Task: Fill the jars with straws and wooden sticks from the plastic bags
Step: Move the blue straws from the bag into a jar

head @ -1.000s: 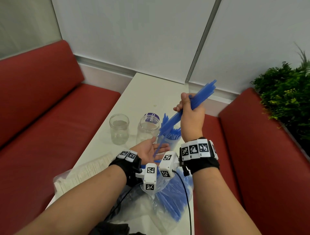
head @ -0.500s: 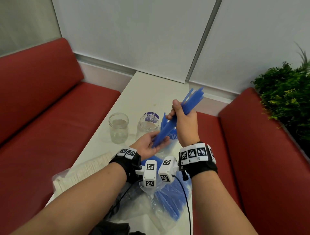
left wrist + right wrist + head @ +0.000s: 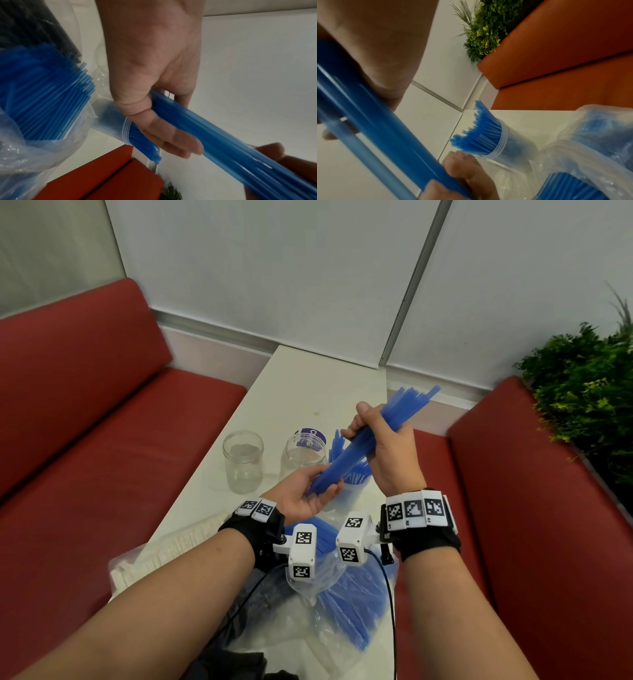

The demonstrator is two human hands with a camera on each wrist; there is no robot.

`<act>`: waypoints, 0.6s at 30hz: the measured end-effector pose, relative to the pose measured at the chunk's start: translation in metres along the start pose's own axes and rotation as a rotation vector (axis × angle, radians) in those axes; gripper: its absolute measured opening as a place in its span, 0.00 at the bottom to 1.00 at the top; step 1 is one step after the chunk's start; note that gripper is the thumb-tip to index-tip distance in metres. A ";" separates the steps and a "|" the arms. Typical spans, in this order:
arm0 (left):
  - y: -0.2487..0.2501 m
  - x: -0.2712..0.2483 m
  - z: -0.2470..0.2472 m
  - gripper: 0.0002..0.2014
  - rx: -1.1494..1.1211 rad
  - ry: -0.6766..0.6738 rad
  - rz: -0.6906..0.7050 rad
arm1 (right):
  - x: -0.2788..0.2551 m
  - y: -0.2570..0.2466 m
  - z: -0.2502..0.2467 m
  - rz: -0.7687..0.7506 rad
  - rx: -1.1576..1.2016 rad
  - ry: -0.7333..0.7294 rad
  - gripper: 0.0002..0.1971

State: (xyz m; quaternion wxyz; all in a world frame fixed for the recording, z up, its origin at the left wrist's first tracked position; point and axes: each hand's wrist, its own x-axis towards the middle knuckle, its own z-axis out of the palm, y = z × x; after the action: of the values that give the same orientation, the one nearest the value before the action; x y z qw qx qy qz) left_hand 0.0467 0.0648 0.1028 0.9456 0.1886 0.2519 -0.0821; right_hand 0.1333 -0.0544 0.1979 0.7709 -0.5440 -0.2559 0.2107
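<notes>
Two hands are sharing one bundle of blue straws, and its slant is what I am watching. My right hand is wrapping its fingers round the bundle near the middle, thumb on top, while my left hand is lying palm-up under the lower ends, fingers only loosely bent, cupping rather than clamping. The long axis is running from low and near-left, at my left palm, up and away to the right, where the free tips are fanning out past my right knuckles.

Directly under the lower ends is standing the straw jar, already crowded with upright blue straws; in the right wrist view its mouth looks nearly packed. So the target is lying below and just beyond my left palm, closer to that hand than to the gripping one. I am judging that the bundle needs tipping towards vertical, lower ends first, with my left hand guiding them into whatever gap remains.

Straws here are thin, smooth, translucent tubes, slightly uneven at the ends, so they could slip lengthwise or splay.

Further left, two clear jars are standing with nothing in them that I can see. Nearer me, the plastic bag of straws is lying open on the white table, and a bag of pale wooden sticks is sitting beside my left forearm.
</notes>
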 end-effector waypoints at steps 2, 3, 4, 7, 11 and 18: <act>0.002 0.002 -0.001 0.14 0.027 0.009 -0.012 | 0.001 0.001 0.001 -0.003 -0.036 -0.017 0.13; 0.002 0.004 -0.001 0.14 0.043 0.003 -0.025 | 0.000 0.003 0.002 0.002 -0.068 -0.030 0.13; 0.002 0.006 -0.001 0.13 0.055 -0.005 -0.042 | -0.001 0.005 0.003 0.011 -0.092 -0.041 0.13; 0.003 0.011 -0.001 0.11 0.075 0.006 -0.060 | -0.004 0.011 0.000 0.041 -0.097 -0.044 0.14; 0.009 0.016 -0.006 0.10 0.089 0.074 -0.027 | 0.001 0.002 -0.010 0.019 -0.062 -0.034 0.08; 0.010 0.020 -0.010 0.11 0.164 0.071 -0.049 | 0.008 -0.003 -0.006 0.037 -0.193 -0.093 0.08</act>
State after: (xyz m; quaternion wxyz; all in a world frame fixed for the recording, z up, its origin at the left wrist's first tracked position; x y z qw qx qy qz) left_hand 0.0622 0.0768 0.0882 0.9152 0.2618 0.2823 -0.1188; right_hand 0.1439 -0.0549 0.2008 0.6980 -0.6101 -0.3005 0.2243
